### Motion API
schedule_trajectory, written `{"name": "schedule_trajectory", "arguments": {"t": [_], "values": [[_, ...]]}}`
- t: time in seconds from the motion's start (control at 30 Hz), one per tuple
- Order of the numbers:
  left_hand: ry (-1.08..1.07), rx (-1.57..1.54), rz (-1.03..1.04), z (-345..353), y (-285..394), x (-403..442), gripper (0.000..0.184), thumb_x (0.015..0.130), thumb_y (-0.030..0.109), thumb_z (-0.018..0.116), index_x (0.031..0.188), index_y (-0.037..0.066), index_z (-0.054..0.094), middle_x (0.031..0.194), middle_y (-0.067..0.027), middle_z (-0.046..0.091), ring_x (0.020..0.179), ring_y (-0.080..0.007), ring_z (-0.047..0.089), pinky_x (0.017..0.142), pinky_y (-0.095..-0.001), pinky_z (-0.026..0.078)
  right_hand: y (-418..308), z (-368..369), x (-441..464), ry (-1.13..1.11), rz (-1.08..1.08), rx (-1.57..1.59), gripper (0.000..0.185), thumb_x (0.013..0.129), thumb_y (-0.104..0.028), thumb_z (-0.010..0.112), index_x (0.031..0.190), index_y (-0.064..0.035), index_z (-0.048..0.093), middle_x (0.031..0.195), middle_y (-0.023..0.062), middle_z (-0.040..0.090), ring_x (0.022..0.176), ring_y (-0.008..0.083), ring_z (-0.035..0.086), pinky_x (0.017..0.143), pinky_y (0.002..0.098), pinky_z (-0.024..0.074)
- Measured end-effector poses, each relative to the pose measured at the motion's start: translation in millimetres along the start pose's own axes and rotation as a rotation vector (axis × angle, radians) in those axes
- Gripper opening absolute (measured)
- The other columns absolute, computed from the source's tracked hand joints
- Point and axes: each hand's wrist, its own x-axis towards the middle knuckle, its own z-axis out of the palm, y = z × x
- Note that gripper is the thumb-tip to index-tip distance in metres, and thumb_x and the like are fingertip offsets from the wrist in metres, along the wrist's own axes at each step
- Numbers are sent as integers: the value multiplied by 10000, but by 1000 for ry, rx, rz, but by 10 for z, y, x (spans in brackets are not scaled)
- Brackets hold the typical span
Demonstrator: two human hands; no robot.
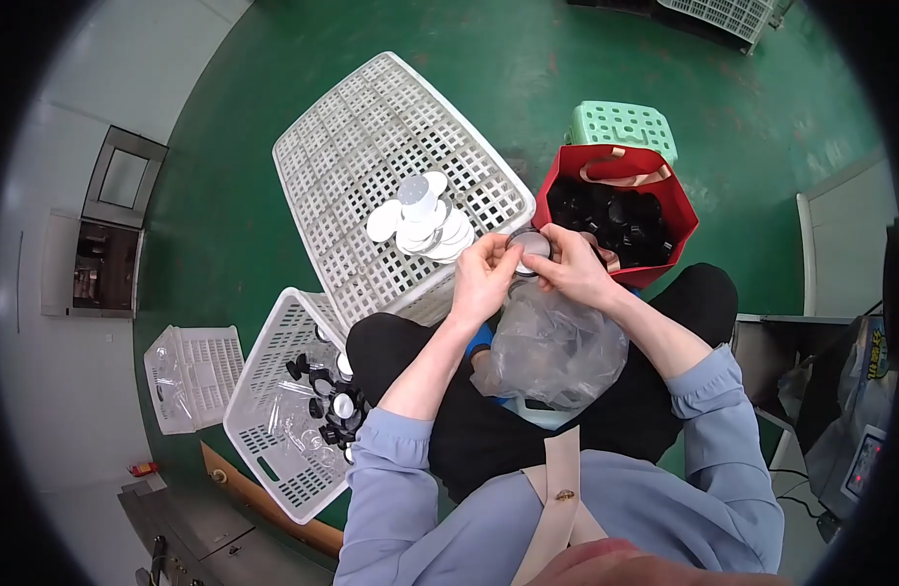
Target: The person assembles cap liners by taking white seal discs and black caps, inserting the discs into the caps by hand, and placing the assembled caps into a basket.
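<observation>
Both hands meet above a clear plastic bag [557,347] on the lap. Between them is a round lid [529,250] with a pale disc face and a dark rim. My left hand [486,276] pinches its left side, fingers closed. On the right side, my right hand [576,266] grips the same lid, thumb on its face. White discs [435,232] lie in a loose pile, with a short stack among them, on an upturned white crate [371,146] just left of the hands. Black lids [615,220] fill a red bag [679,210] beyond my right hand.
A white basket [264,391] at lower left holds black-lidded clear containers [308,415]. Further left stands a smaller white crate [210,366]. Behind the red bag is a mint-green stool [620,122]. A device with a lit display [864,457] is at far right.
</observation>
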Motion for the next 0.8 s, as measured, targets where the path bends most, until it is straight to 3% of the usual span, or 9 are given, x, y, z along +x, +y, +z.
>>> {"name": "schedule_trajectory", "arguments": {"t": [0.03, 0.13, 0.23, 0.33, 0.47, 0.53, 0.8], "values": [[10, 41, 18, 6, -21, 0, 236, 961, 178, 684, 1073, -30, 683, 812, -16, 685, 670, -48, 591, 595, -232, 490, 17, 15, 4, -17, -43, -62, 236, 985, -180, 663, 1069, 5, 544, 841, 22, 644, 616, 50, 621, 546, 202, 519], [54, 112, 64, 29, -52, 10, 201, 952, 174, 684, 1018, -15, 685, 757, 2, 661, 637, -38, 560, 574, -228, 468, -65, 12, -42, -27, -18, -86, 220, 1010, -190, 621, 1052, 14, 549, 841, 37, 647, 630, 60, 638, 548, 212, 527], [159, 196, 135, 75, 22, -18, 216, 936, 188, 689, 933, -28, 681, 673, -15, 629, 592, -55, 539, 543, -261, 447, -47, 54, -26, -18, -20, 124, 221, 1038, -196, 562, 1032, 25, 552, 832, 53, 645, 623, 77, 650, 545, 228, 536], [193, 178, 136, 122, 7, -15, 243, 926, 210, 696, 892, -30, 682, 646, -23, 621, 571, -71, 533, 530, -286, 443, -125, 55, -66, 31, -58, 0, 227, 1052, -189, 514, 1056, 34, 559, 828, 66, 645, 610, 96, 655, 549, 242, 545], [90, -52, -22, 190, -79, 28, 274, 906, 242, 724, 884, -27, 684, 691, -35, 653, 607, -85, 565, 564, -290, 465, -110, 79, -104, 6, -36, -49, 226, 1030, -166, 516, 1084, 48, 566, 839, 87, 662, 637, 127, 678, 572, 268, 545], [84, -28, 7, 173, -80, 45, 282, 900, 247, 730, 880, -30, 681, 727, -51, 674, 643, -90, 587, 593, -294, 480, -141, 106, -140, 0, -1, -4, 254, 1001, -169, 530, 1075, 69, 575, 865, 127, 691, 682, 171, 708, 605, 306, 536], [13, 70, 54, 160, -124, 86, 318, 816, 266, 757, 908, -33, 702, 752, -93, 693, 687, -124, 629, 646, -320, 515, -30, 125, -153, 11, -28, -10, 267, 911, -129, 644, 1071, 71, 567, 884, 125, 682, 706, 149, 705, 630, 296, 546]]}}
